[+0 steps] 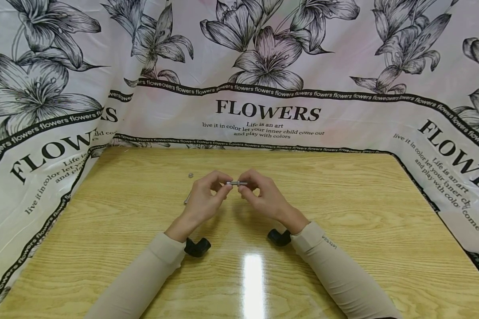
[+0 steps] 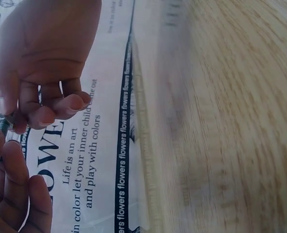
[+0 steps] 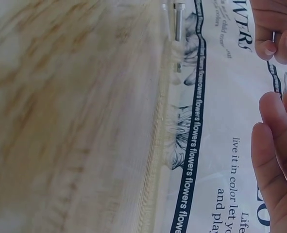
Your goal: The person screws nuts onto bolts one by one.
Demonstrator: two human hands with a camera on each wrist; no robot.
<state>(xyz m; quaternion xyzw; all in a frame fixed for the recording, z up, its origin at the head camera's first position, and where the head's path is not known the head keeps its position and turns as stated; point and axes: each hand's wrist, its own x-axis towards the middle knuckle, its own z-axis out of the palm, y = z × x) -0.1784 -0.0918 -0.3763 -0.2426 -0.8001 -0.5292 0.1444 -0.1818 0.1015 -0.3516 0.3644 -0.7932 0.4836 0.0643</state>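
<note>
Left hand (image 1: 208, 196) and right hand (image 1: 266, 195) pinch a slim, threaded metal bolt (image 1: 234, 183).

L grip (image 1: 205, 197) hides pt of loose bolt (image 1: 186, 200); R grip (image 1: 265, 196) cropped, R-wrist view.

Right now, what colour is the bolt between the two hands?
The bolt looks silver-grey; it shows best in the head view.
</note>
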